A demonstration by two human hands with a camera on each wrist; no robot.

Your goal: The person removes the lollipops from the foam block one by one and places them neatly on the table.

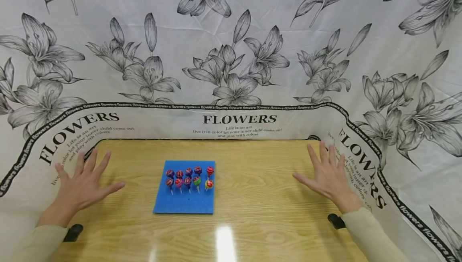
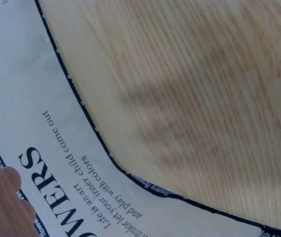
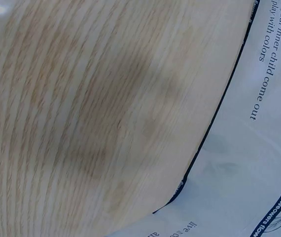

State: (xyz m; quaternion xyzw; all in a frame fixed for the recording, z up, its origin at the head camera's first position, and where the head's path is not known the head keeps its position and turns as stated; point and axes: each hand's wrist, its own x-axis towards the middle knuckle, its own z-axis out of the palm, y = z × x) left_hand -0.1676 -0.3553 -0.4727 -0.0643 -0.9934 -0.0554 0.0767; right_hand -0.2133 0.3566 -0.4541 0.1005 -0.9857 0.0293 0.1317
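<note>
My left hand, fingers spread, is held over the left side of the table and has nothing in it. Fingers of it show at the lower left edge of the left wrist view. Over the right side, my right hand is likewise spread and holds nothing. Between the hands, nearer the left one, lies a flat blue foam board. Several lollipops in colourful wrappers stand on it in two rows, their white sticks downward. Both hands are well apart from the board.
The wood-grain table is bordered at the back and sides by a white curtain printed with flowers and lettering. A black strap piece shows by the left wrist, another by the right. Light glares off the table's front.
</note>
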